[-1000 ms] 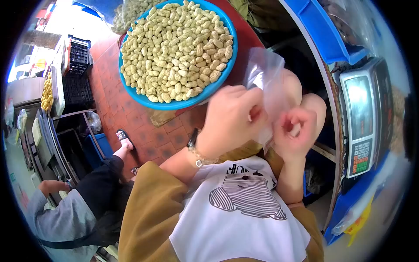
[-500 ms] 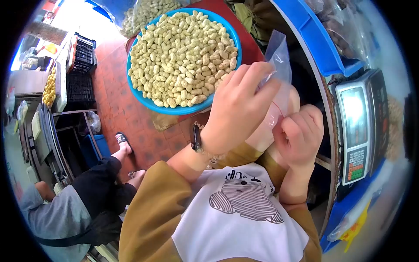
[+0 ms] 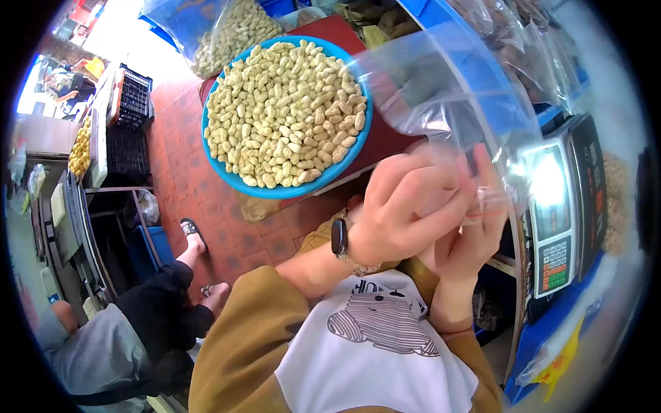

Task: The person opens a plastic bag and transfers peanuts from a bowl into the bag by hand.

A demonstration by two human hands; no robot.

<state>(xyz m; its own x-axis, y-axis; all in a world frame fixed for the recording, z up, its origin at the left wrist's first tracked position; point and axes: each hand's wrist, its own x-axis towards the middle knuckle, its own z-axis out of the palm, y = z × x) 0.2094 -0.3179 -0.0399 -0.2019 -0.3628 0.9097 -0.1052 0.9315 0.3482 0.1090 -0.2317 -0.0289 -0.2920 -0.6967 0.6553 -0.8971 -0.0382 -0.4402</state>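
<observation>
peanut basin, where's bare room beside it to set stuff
Bare floor tiles between blue basin and black crates. Right of the basin, the red tabletop strip is crowded by a clear plastic bag, left hand and right hand.

Head cam, single view, facing fwd/down, close over hands [image 3: 414, 199]

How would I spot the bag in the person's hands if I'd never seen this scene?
Find the blue basin heaped with peanuts, then look right of it in the picture, to the left hand and right hand. The clear bag is the film fanning out above them. Unlike the peanut bag beyond the basin, it shows no peanuts inside.
</observation>
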